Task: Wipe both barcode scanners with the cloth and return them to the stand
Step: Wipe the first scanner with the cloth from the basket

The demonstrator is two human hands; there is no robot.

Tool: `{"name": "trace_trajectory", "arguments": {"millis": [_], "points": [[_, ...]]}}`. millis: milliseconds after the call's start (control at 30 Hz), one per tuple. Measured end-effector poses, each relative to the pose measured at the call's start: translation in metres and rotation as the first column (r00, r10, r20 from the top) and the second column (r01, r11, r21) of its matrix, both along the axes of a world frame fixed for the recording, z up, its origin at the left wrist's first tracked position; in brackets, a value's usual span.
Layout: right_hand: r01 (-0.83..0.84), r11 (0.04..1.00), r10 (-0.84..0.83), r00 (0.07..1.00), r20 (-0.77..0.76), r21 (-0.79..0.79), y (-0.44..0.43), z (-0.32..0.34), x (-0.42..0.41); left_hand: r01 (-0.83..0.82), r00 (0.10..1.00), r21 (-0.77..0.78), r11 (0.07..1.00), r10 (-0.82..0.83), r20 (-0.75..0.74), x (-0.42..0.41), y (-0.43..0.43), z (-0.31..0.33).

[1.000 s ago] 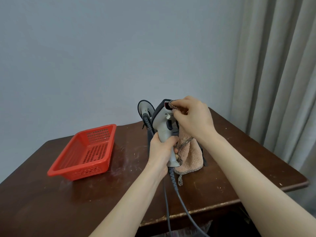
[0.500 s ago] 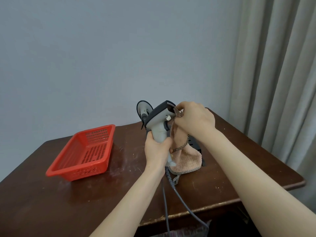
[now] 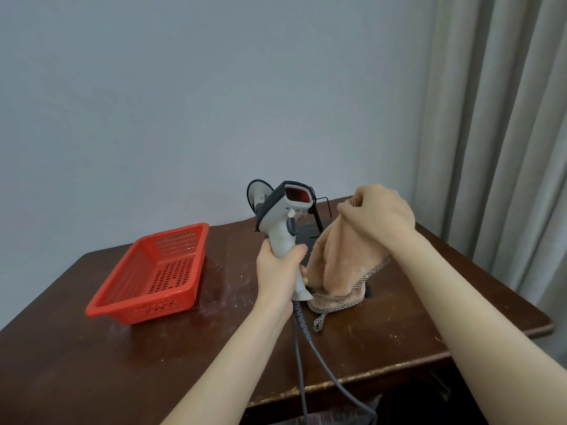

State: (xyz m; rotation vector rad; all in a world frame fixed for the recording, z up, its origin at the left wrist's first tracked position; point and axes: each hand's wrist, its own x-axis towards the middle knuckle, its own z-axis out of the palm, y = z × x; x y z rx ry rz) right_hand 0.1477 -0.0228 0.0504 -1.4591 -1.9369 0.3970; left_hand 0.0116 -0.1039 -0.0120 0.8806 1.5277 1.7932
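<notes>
The left hand (image 3: 277,271) has its fingers (image 3: 299,252) curled tight round the handle of a scanner (image 3: 283,216) held upright above the desk (image 3: 429,302), window toward the camera, while the right hand (image 3: 379,214) bunches the top of the cloth (image 3: 340,265) in closed fingers (image 3: 360,199) — the cloth hangs just right of the handle, its hem on the desk. The second scanner (image 3: 257,194) and the stand (image 3: 308,237) are largely hidden behind the first — whether that scanner sits in the stand I cannot tell. The cable (image 3: 310,342) runs out of view below.

Left hand (image 3: 277,271) grips the scanner (image 3: 276,217); right hand (image 3: 379,213), raised alongside, clutches the cloth (image 3: 340,262).
</notes>
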Motion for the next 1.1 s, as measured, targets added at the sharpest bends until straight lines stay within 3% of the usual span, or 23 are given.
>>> {"name": "trace_trajectory", "arguments": {"millis": [100, 167, 233, 333, 433, 633, 933, 1000, 1100], "points": [[-0.045, 0.998, 0.053, 0.959, -0.277, 0.034, 0.005, 0.000, -0.004, 0.027, 1.000, -0.012, 1.000, -0.027, -0.004, 0.002, -0.002, -0.001], [-0.109, 0.986, 0.151, 0.913, -0.380, 0.128, 0.003, 0.001, -0.006, 0.034, 0.999, -0.010, 0.999, -0.034, -0.015, 0.003, -0.001, -0.001], [-0.225, 0.946, 0.298, 0.888, -0.350, 0.232, -0.003, 0.000, -0.009, 0.037, 0.999, -0.003, 0.999, -0.037, -0.022, 0.003, -0.001, 0.000], [-0.340, 0.885, 0.396, 0.909, -0.129, 0.318, -0.004, -0.009, -0.014, 0.044, 0.999, 0.002, 0.999, -0.044, -0.020, 0.003, 0.000, 0.000], [-0.330, 0.876, 0.355, 0.935, -0.007, 0.352, 0.001, -0.012, -0.012, 0.043, 0.998, -0.013, 0.999, -0.044, -0.047, 0.000, 0.000, 0.000], [-0.273, 0.866, 0.283, 0.958, 0.039, 0.419, 0.002, -0.013, -0.015, 0.074, 0.994, -0.020, 0.997, -0.075, -0.081, -0.001, 0.000, 0.001], [-0.288, 0.910, 0.242, 0.953, 0.184, 0.299, 0.005, 0.000, -0.011, 0.108, 0.992, -0.058, 0.992, -0.111, -0.055, 0.005, 0.003, -0.006], [-0.306, 0.916, 0.273, 0.949, 0.156, 0.261, 0.008, 0.000, -0.011, 0.113, 0.993, -0.061, 0.992, -0.115, -0.033, 0.007, 0.004, -0.006], [-0.240, 0.954, 0.260, 0.961, -0.095, 0.180, 0.014, -0.007, -0.007, 0.092, 0.996, -0.055, 0.994, -0.091, 0.013, 0.003, 0.006, -0.002]]}}
